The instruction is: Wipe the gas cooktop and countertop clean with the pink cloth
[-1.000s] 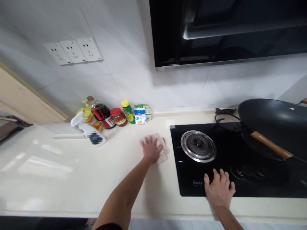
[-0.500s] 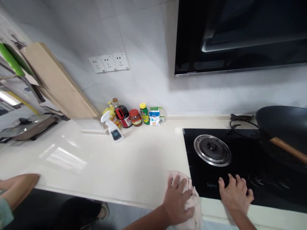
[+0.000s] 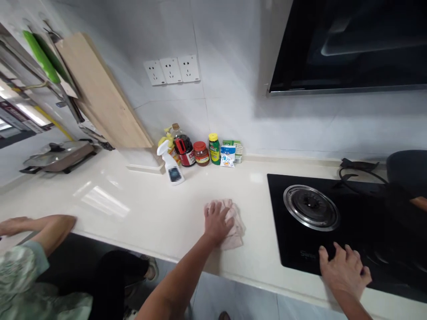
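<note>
Under my left hand is a pale pink cloth, pressed against the white countertop; the fingers curve over it and part of the cloth spreads out to the right. My right hand rests at the front edge of the black cooktop, fingers apart and holding nothing. Behind that hand, a round burner with a metal ring is set into the cooktop. A white spray bottle stands upright beyond the cloth, toward the wall.
Along the wall stand a dark sauce bottle, a red-lidded jar, a green bottle and a blue-white packet. A wok sits at right. Another person's arm leans on the counter at left.
My left hand has moved the cloth from the counter's front edge beside the cooktop inward and to the left. My right hand stays at the cooktop edge. The view has shifted left.
</note>
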Available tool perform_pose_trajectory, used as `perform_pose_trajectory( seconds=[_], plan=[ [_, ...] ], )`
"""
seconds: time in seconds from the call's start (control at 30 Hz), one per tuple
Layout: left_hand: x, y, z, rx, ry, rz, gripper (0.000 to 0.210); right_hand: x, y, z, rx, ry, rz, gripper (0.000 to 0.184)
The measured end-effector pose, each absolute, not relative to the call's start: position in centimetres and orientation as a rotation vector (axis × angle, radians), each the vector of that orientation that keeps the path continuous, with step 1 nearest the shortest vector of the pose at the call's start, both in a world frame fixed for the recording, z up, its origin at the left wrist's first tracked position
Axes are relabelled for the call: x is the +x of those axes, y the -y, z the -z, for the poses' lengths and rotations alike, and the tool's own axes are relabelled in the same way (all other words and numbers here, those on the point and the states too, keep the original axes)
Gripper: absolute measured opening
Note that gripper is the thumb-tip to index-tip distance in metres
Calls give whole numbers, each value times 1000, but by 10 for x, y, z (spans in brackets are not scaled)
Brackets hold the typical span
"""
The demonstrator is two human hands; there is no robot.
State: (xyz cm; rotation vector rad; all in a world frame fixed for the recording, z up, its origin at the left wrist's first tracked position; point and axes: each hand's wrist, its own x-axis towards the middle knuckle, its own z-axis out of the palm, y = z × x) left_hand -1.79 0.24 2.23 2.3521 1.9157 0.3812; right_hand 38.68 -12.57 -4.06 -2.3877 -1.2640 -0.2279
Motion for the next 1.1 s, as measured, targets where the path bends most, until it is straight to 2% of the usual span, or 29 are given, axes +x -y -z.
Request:
perform_pose_trajectory(
  seconds=[0.27, 0.47, 0.67, 0.77, 1.1],
  plan=[
    [-164, 61, -38, 1807, -2469, -384, 51, 389, 129, 34, -2425, 1253, 111, 66],
    [-209, 100, -42, 1225, -2812, -603, 48, 388, 129, 28, -2432, 1232, 90, 67],
    [-188, 95, -28, 508, -2923, -897, 57, 391, 128, 28, -2445, 1231, 87, 70],
    [-164, 97, -18, 271, -2869, -990, 54, 395, 128, 32, -2468, 1222, 73, 71],
    [-29, 132, 11, 179, -2401, -1235, 46, 390, 130, 22, -2432, 1248, 49, 68]
  ],
)
